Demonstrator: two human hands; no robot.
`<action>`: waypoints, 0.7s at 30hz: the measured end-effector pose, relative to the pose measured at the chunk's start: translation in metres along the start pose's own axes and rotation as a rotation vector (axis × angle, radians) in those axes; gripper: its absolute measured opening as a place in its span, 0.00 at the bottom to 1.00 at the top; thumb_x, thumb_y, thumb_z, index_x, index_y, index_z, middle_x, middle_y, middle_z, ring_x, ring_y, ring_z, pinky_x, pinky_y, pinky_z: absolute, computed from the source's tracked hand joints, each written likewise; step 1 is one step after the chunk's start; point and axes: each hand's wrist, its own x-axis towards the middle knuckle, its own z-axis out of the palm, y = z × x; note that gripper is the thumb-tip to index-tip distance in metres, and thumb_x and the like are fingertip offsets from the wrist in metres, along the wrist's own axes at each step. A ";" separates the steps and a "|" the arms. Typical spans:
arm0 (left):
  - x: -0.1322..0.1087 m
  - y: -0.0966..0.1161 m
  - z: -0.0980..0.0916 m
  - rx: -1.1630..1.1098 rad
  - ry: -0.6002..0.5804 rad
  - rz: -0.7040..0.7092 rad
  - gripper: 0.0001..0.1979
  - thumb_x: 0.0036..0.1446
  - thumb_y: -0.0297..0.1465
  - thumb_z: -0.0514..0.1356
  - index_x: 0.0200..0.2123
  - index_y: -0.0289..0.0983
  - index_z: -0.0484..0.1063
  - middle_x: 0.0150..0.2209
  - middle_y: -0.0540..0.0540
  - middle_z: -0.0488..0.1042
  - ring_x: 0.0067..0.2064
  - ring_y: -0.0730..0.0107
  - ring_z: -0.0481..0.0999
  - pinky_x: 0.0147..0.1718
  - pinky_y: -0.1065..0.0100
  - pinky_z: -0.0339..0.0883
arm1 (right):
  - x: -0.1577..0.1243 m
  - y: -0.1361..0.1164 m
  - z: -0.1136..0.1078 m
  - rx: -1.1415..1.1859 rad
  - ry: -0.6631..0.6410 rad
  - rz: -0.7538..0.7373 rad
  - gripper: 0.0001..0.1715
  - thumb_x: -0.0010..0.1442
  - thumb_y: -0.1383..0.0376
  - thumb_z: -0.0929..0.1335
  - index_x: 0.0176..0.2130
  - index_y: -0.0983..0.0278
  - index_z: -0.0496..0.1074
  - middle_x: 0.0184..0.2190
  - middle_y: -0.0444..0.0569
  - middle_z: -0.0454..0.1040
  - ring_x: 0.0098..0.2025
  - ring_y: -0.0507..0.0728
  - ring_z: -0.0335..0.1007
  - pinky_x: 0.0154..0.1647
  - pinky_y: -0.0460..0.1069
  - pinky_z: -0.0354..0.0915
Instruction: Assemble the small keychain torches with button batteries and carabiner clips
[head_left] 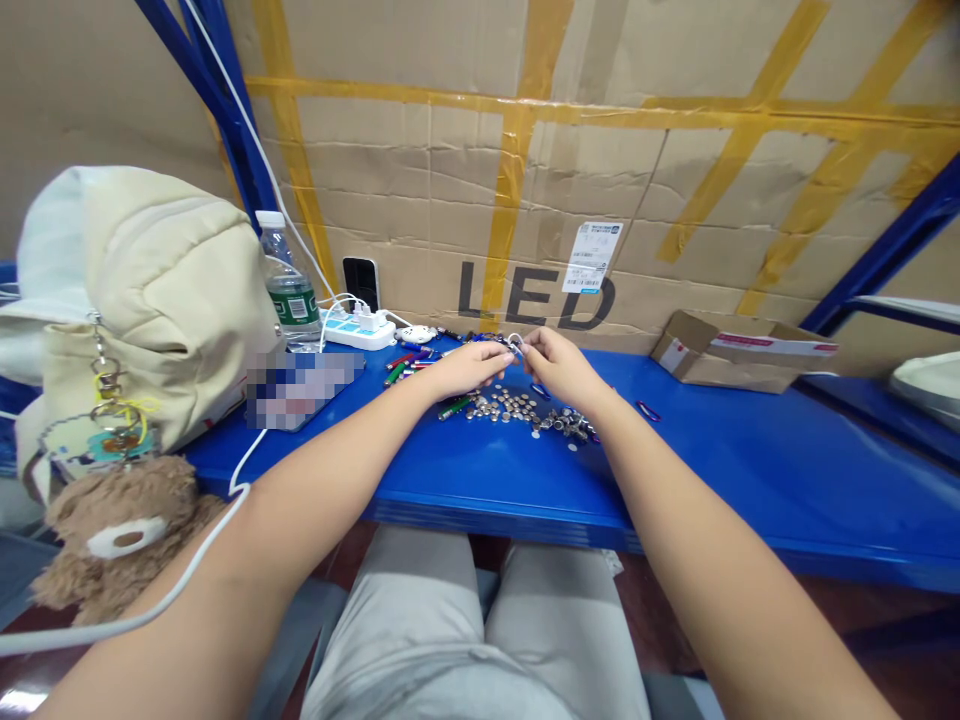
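Observation:
Over the blue table (720, 450), my left hand (471, 368) and my right hand (561, 368) meet with their fingertips pinched. A small silvery ring (515, 339) sits between them, and both hands appear to grip it. Just below lie many small round silver pieces (506, 405), like button cells. To their right is a heap of metal fittings (571, 424). A green tube (453, 408) lies under my left hand, and more coloured tubes (405, 364) are scattered to its left. Fine details between my fingers are too small to make out.
A cream backpack (172, 290) with a teddy bear charm (135, 530) stands left, beside a water bottle (291, 290). Behind are a power strip (352, 328) and a phone (361, 282). An open cardboard box (739, 355) and a blue loop-shaped clip (647, 411) are right.

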 end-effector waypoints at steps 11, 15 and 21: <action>0.001 -0.006 0.001 -0.331 0.006 -0.083 0.11 0.60 0.37 0.52 0.35 0.35 0.68 0.25 0.51 0.61 0.22 0.82 0.57 0.19 0.77 0.47 | 0.001 0.004 0.002 -0.198 0.050 -0.171 0.04 0.59 0.67 0.59 0.31 0.62 0.59 0.28 0.47 0.70 0.30 0.54 0.63 0.32 0.47 0.56; 0.002 -0.003 0.002 -0.437 0.034 -0.077 0.11 0.60 0.36 0.52 0.37 0.35 0.69 0.26 0.51 0.61 0.21 0.82 0.55 0.18 0.76 0.46 | 0.001 0.004 0.000 -0.195 0.050 -0.177 0.04 0.59 0.67 0.59 0.31 0.61 0.59 0.28 0.47 0.70 0.30 0.54 0.63 0.32 0.47 0.56; 0.008 -0.008 -0.006 -0.234 0.123 -0.096 0.13 0.60 0.37 0.53 0.29 0.34 0.68 0.25 0.50 0.64 0.21 0.82 0.58 0.19 0.75 0.48 | 0.004 0.006 0.003 -0.095 0.048 -0.075 0.06 0.59 0.66 0.60 0.30 0.62 0.60 0.25 0.45 0.69 0.29 0.53 0.64 0.32 0.47 0.58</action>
